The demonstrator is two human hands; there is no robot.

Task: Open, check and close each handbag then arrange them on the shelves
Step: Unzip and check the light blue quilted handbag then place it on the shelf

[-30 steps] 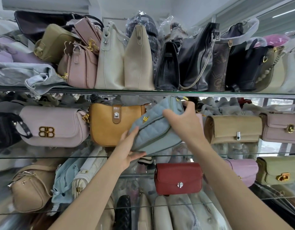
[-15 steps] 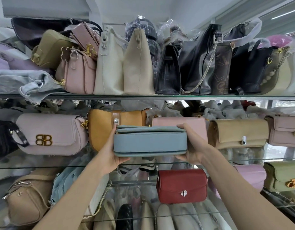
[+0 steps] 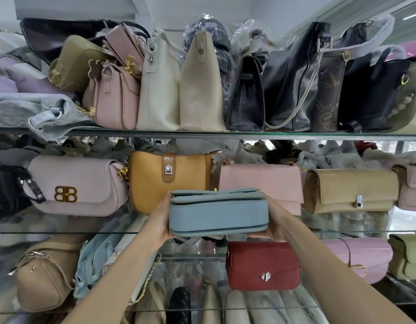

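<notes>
Holding the blue handbag [image 3: 218,212] level, my left hand [image 3: 160,220] and right hand [image 3: 276,222] gripped its ends, fingers curled beneath. A second earlier it was tilted; now it sat flap-up, closed, before the middle shelf [image 3: 62,232], seemingly ready for placing.

Two bare forearms in shot, no sleeves showing anywhere up to the frame edge. Left hand [image 3: 159,222] and right hand [image 3: 276,224] both ungloved, no rings, watch or bracelets visible on either wrist.
</notes>
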